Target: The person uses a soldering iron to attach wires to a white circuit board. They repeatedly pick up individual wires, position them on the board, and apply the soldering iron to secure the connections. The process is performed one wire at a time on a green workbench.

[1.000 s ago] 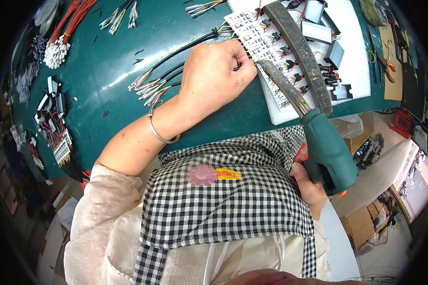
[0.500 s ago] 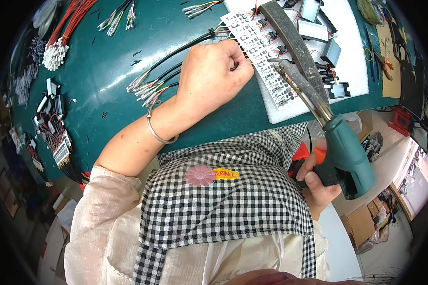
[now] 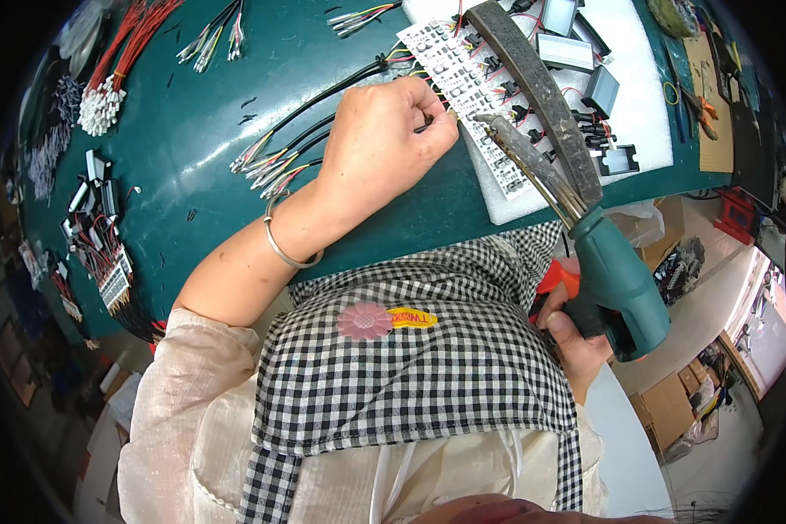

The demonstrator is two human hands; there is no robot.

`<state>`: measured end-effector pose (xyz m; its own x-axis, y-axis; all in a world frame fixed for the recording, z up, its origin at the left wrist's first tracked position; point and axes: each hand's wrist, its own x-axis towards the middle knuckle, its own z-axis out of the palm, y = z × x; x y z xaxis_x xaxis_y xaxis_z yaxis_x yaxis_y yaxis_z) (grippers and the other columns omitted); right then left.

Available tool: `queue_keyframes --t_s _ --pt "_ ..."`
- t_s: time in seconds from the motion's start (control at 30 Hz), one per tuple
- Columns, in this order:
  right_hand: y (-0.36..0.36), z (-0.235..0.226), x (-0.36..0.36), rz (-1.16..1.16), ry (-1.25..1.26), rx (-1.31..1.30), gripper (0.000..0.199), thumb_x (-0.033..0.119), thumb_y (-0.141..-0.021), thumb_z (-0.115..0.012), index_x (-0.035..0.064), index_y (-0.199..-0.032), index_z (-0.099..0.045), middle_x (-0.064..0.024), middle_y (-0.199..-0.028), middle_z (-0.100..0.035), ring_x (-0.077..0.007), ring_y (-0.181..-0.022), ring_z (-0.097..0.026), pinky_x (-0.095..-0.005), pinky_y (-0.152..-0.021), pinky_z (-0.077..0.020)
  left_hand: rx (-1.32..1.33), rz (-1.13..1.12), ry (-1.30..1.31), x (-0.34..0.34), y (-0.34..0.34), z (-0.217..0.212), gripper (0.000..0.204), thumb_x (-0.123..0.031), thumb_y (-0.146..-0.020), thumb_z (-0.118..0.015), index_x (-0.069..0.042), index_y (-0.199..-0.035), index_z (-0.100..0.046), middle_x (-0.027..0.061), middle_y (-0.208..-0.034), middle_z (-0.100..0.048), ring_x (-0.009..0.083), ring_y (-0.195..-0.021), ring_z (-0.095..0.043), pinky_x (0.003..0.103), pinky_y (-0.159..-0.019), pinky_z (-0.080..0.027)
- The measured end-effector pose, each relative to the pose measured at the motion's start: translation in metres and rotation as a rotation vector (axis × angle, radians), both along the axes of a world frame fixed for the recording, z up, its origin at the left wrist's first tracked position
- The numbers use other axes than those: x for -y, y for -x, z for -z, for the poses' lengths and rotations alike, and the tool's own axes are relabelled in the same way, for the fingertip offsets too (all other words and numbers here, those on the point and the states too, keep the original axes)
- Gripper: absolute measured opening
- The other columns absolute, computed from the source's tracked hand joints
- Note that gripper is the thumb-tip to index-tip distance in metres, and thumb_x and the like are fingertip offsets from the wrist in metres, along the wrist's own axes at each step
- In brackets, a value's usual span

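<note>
Dark green plastic and bare metal fill your right hand [image 3: 576,347], its thumb and fingers wrapped around the black handle of the gun-shaped soldering tool [image 3: 622,278], which has red-orange parts beside the grip. Its long metal prongs point up and left over the white rectangular circuit-board panel [image 3: 452,68], whose face is covered with small components; you cannot tell from here whether the tip touches it. Your left hand [image 3: 377,131] is at the panel's left edge, thumb and curled fingers together, though what sits between the fingertips is too small to tell. Under that hand run black cables [image 3: 304,138] with thin multicoloured wire ends, spread on the dark green tabletop [image 3: 223,188]. The panel lies partly on a white foam sheet [image 3: 508,208], just beside a dark, curved metal bar [image 3: 569,140]. Beyond the bar you have silver-and-black rectangular housings [image 3: 566,52] on the foam. Far to your left lies a bundle of red wires [image 3: 131,48] ending in white connectors [image 3: 103,106]; to your right, orange-handled pliers [image 3: 706,113].
</note>
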<state>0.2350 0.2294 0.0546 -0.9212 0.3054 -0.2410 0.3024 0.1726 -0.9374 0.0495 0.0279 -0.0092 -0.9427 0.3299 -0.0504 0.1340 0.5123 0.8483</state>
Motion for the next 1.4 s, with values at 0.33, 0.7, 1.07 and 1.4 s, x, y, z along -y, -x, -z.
queue_keyframes --t_s 0.33,0.7,1.07,1.4 --pt "0.002 0.002 -0.001 -0.085 0.031 0.104 0.030 -0.002 -0.067 -0.073 0.0037 -0.094 -0.063 -0.0037 -0.078 -0.062 -0.0149 -0.070 -0.059 -0.0280 -0.064 -0.0480 -0.025 -0.021 -0.017 -0.001 -0.001 0.001 0.015 -0.012 -0.077 -0.065 0.000 -0.069 -0.060 -0.0012 -0.046 -0.047 0.0024 -0.043 -0.039 0.022 -0.042 -0.033" --pt "0.000 0.009 -0.004 -0.347 -0.570 0.042 0.026 0.015 -0.064 -0.075 0.0101 -0.088 -0.068 -0.0046 -0.089 -0.067 -0.0257 -0.078 -0.062 -0.0380 -0.072 -0.0463 -0.015 -0.034 0.021 -0.004 -0.001 -0.004 0.014 -0.014 -0.070 -0.065 -0.001 -0.067 -0.064 0.0137 -0.050 -0.056 0.0258 -0.044 -0.058 0.034 -0.045 -0.046" --pt "0.011 -0.006 0.008 0.094 0.198 -0.035 0.058 0.012 -0.072 -0.071 -0.0098 -0.118 -0.043 -0.0098 -0.063 -0.053 -0.0155 -0.049 -0.051 -0.0261 -0.046 -0.0445 -0.061 -0.023 -0.014 -0.003 -0.003 0.005 0.012 -0.010 -0.075 -0.064 0.000 -0.069 -0.060 0.0003 -0.046 -0.049 0.0036 -0.042 -0.040 0.022 -0.042 -0.033" --pt "0.004 -0.005 -0.011 -0.012 0.414 -0.127 0.052 0.000 -0.072 -0.069 -0.0077 -0.119 -0.049 -0.0161 -0.107 -0.059 -0.0157 -0.067 -0.058 -0.0261 -0.056 -0.0481 -0.055 -0.015 -0.029 0.001 -0.004 0.000 0.018 -0.014 -0.074 -0.064 0.001 -0.068 -0.056 0.0172 -0.055 -0.054 0.0310 -0.050 -0.058 0.037 -0.048 -0.043"
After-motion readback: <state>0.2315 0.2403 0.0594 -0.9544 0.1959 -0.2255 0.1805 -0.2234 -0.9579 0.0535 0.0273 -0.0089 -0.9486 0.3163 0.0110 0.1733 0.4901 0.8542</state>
